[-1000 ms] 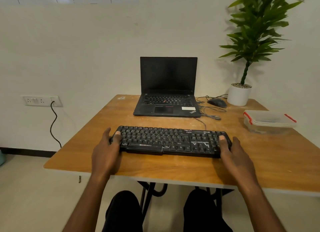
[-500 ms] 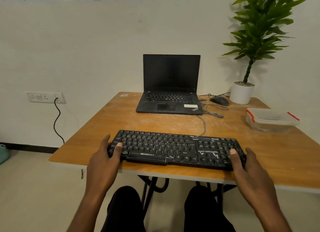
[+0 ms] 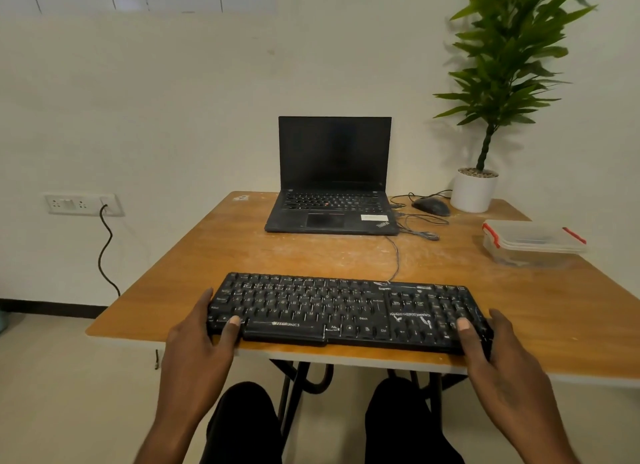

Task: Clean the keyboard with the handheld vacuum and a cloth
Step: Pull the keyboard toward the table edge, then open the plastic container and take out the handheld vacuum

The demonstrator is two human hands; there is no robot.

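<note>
Both hands clasp the dusty black keyboard [image 3: 341, 313] at the bench's [image 3: 214, 255] near edge — left grip [image 3: 199, 349] and right grip [image 3: 495, 356] grasping its ends, bare wood beyond.

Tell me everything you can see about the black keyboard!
The keyboard is a long black plastic one with a number pad at its right end and small white lettering on the keys. White dusty smears mark its keys. It lies flat along the near edge of the wooden table, in front of the laptop. A thin grey cable runs from its back edge. The left hand grips its left end and the right hand grips its right end, thumbs resting on the keys.
</note>
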